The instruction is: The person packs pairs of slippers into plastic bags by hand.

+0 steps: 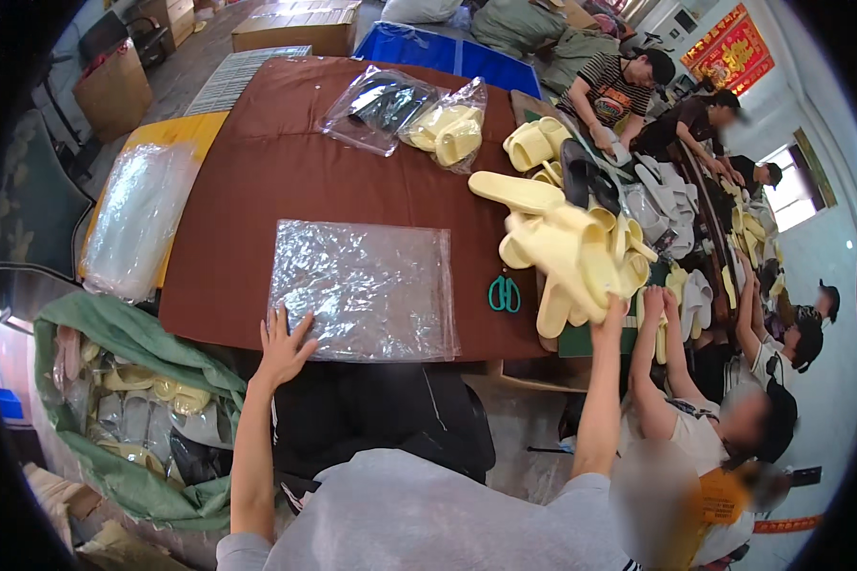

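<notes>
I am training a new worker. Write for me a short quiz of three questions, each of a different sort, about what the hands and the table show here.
1. True or false: the left hand rests flat on the clear plastic bag.
2. What does the right hand touch?
A. the green scissors
B. the pile of yellow slippers
C. a cardboard box
3. Fill in: the scissors lie between the clear plastic bag and the ____.

Key
1. True; its open fingers press the bag's near left corner on the brown table.
2. B
3. pile of yellow slippers
</notes>
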